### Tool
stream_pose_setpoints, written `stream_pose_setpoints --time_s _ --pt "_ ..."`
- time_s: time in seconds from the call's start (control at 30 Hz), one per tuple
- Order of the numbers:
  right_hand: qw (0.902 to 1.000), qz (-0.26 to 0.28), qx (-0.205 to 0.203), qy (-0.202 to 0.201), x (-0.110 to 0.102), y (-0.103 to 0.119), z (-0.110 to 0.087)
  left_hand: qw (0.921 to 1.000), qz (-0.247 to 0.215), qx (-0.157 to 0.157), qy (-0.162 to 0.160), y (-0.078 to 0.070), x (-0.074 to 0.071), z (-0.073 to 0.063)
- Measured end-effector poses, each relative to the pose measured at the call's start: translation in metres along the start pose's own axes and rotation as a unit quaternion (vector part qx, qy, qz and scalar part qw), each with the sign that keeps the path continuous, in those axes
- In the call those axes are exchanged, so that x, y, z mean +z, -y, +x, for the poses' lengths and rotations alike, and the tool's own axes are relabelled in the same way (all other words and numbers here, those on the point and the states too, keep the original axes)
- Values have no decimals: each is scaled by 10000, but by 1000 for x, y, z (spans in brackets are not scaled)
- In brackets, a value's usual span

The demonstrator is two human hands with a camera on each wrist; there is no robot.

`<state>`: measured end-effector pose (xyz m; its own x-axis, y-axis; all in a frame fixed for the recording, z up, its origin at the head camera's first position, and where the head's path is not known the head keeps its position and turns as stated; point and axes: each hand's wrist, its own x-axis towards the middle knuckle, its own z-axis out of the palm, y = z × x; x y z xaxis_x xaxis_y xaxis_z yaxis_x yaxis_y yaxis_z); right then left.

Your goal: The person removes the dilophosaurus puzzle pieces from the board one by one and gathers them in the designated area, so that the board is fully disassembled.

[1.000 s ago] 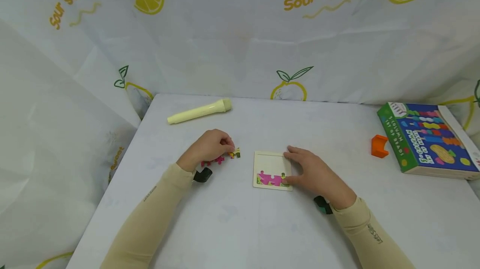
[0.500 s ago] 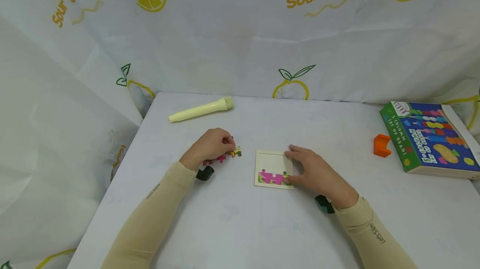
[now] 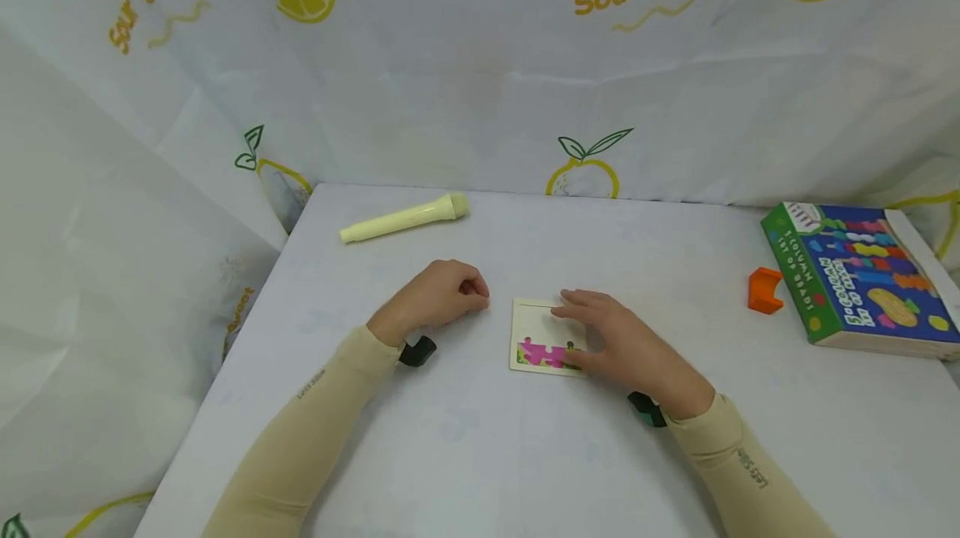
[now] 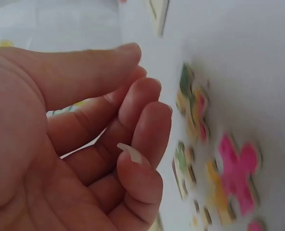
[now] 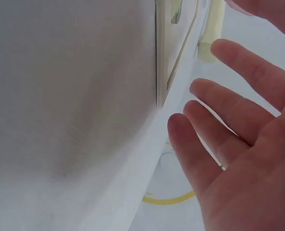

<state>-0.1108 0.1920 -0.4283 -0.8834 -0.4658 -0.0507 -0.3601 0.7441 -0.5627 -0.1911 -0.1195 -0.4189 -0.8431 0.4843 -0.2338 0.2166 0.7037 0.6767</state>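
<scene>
My left hand (image 3: 442, 296) hovers over several loose puzzle pieces that it hides in the head view. Its fingers curl loosely, thumb close to the forefinger, and nothing shows between them in the left wrist view. Below those fingertips lie a pink puzzle piece (image 4: 239, 173) and a green-and-yellow puzzle piece (image 4: 193, 103). My right hand (image 3: 622, 346), fingers spread, is over the right side of a square puzzle tray (image 3: 532, 317). Along the tray's lower edge sits a row of pink and green pieces (image 3: 542, 354), partly covered by the right thumb.
A pale yellow microphone-shaped tube (image 3: 405, 218) lies at the back left of the white table (image 3: 465, 455). To the right are an orange U-shaped block (image 3: 764, 291) and a bead-set box (image 3: 862, 279). White printed cloth (image 3: 465, 79) hangs behind.
My left hand has shifted slightly right, now covering the pieces that showed under its fingertips. The right fingers have moved left from the tray's edge to over its inside.
</scene>
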Motion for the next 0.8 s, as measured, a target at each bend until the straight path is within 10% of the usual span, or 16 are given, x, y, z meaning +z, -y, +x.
stream_pose_setpoints --time_s 0.37,0.8 --pt "9984 -189 497 -170 9 0 4 9937 499 836 565 -42 33 6" --pt "9965 -396 721 -124 13 0 5 9917 784 563 843 -50 46 6"
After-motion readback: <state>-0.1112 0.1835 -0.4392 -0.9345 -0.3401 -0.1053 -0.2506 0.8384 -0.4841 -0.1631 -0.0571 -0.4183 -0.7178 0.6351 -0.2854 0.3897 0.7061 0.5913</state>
